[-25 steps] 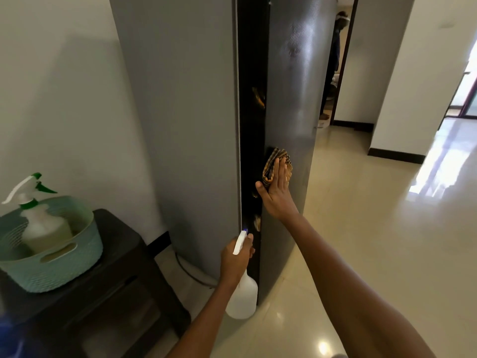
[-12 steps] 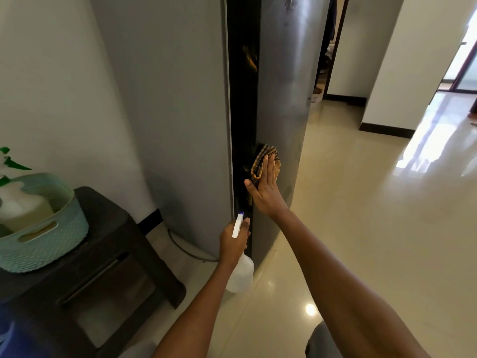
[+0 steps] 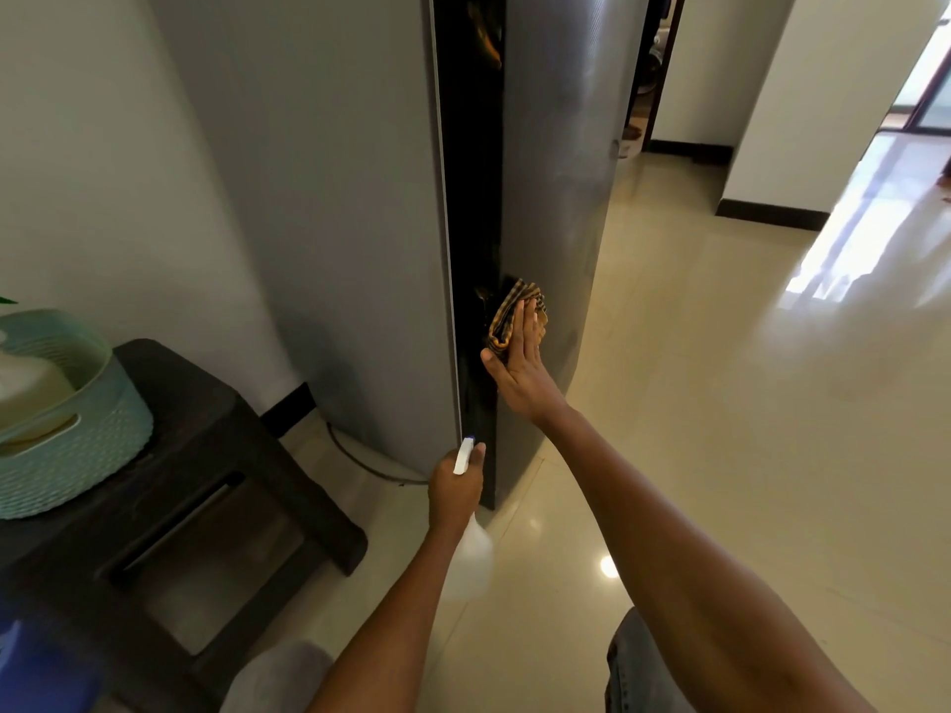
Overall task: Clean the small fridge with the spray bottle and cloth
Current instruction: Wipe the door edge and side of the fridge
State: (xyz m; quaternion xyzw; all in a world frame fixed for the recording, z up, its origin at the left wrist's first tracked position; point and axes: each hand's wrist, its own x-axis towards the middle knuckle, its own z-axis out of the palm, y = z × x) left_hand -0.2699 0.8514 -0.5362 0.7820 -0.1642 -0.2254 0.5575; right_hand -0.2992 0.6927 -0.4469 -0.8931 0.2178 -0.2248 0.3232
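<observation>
Both our hands are busy: our right hand [image 3: 520,373] presses the checked cloth [image 3: 509,313] flat-fingered against the grey fridge [image 3: 556,187] door, while our left hand [image 3: 455,488] grips the spray bottle [image 3: 471,558] just beside its lower edge.

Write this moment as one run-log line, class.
phase: wiping | right hand: flat, presses cloth on fridge door | left hand: grips spray bottle, held low | door: ajar

The one camera sits on the person's head and looks forward and down, close to the fridge [image 3: 360,198] and the floor [image 3: 720,403].
</observation>
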